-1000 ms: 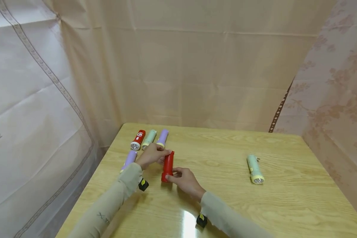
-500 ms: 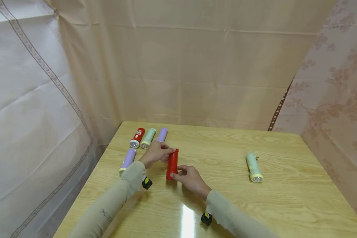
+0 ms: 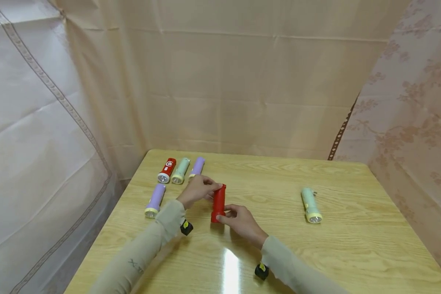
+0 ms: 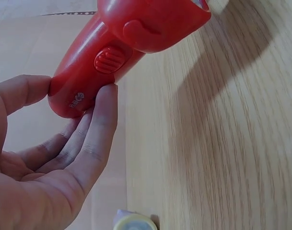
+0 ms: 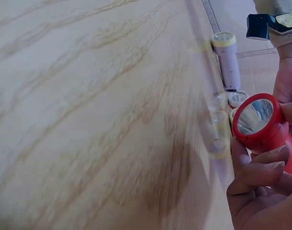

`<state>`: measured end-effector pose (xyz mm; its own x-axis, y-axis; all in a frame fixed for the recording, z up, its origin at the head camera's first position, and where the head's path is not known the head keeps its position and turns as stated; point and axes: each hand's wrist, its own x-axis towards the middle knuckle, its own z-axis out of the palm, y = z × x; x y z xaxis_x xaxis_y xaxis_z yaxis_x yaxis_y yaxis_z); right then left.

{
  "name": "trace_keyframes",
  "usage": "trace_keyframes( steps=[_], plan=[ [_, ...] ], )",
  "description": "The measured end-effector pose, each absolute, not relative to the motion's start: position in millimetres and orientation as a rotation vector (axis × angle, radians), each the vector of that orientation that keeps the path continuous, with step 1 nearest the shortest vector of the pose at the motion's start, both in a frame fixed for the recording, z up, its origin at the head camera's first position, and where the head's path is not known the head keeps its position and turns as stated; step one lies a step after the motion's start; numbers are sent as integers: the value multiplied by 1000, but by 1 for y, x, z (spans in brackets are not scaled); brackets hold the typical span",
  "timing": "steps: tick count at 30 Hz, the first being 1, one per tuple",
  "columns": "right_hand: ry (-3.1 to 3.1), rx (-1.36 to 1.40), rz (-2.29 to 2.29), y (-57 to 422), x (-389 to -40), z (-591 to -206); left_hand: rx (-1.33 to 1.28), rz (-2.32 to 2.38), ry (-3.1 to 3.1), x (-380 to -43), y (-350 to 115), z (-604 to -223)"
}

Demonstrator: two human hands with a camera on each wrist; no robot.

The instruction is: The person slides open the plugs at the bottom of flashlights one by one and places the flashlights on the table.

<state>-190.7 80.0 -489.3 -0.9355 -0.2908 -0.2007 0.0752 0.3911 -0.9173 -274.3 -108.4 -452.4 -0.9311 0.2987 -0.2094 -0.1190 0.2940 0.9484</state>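
Note:
A red flashlight (image 3: 219, 204) is held by both hands above the wooden table. My left hand (image 3: 200, 190) pinches its tail end between thumb and fingers. At the head end, my right hand (image 3: 243, 222) grips the rim with thumb and fingers. The left wrist view shows the ribbed switch (image 4: 109, 60) and small white lettering on the red flashlight's body. In the right wrist view the silver reflector (image 5: 255, 116) faces the camera, and part of the barrel is hidden behind the right fingers.
At the table's back left lie a red-and-white flashlight (image 3: 167, 170), a green one (image 3: 181, 170) and a purple one (image 3: 197, 166). Another purple flashlight (image 3: 155, 200) lies in front of them. A green flashlight (image 3: 310, 205) lies alone on the right. Cloth hangs around the table (image 3: 353, 245).
Both hands have shifted slightly to the right with the red flashlight, keeping their hold at its two ends. The flashlights lying on the table keep their places.

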Motion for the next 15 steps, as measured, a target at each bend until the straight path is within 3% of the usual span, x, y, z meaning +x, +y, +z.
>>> trace_keyframes(
  steps=[15],
  plan=[
    [2324, -209, -1565, 102, -184, -485, 202, 1731, 2168, -268, -88, -449]
  ],
)
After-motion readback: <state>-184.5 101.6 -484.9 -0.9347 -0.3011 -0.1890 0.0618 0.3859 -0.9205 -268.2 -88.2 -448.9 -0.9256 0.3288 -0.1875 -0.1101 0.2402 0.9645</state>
